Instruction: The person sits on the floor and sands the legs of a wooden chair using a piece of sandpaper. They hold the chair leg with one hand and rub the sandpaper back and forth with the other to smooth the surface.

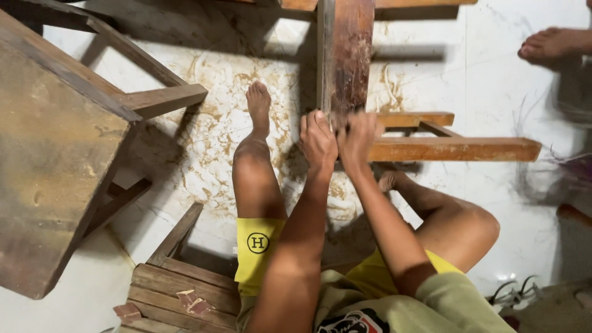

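Your clothing: yellow shorts (256, 259) carrying a round black emblem with a single letter on the left leg. Your top (444, 305) is pale olive-green, short-sleeved, with a black, white and red graphic at the chest. Your forearms are bare. Your left hand (317, 140) and right hand (357, 137) are ungloved; your feet are unshod.

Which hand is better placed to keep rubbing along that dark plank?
Probably right. The right hand is motion-blurred on the near end of the dark plank, seemingly already working it. The left hand sits sharp on the plank's edge, apparently steadying it.
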